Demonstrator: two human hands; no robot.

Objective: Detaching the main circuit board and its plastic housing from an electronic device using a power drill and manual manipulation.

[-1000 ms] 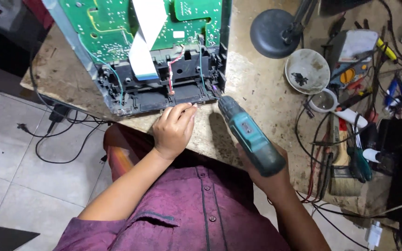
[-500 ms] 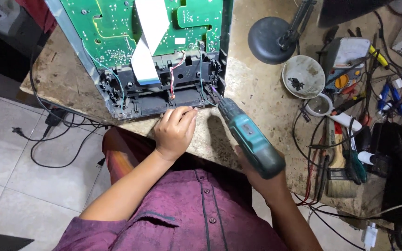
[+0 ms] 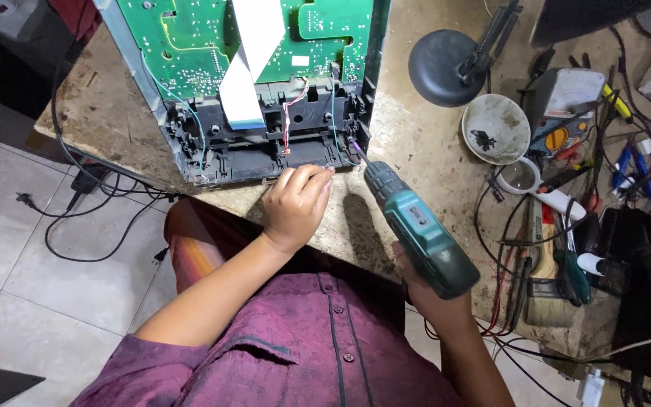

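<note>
We are gripping a green cordless drill (image 3: 418,230) in our right hand (image 3: 425,290), fingers wrapped tight around its handle, so the tool is angling up and to the left from that hand. Its bit is touching the lower right corner of the black plastic frame (image 3: 265,143), just beyond our left hand (image 3: 294,205). That hand is lying loosely curled, holding nothing, knuckles on the worn tabletop (image 3: 408,169), with the fingertips resting against the frame's near edge. The two hands are sitting apart, the drill's body lying between them. Past the left hand's fingers, a green circuit board (image 3: 190,45) is filling the frame, and a white ribbon cable (image 3: 250,60) is running down over it. Out beyond the right hand, a round white dish (image 3: 495,128) and a clutter of hand tools (image 3: 566,256) are lying near a black lamp base (image 3: 440,68)
</note>
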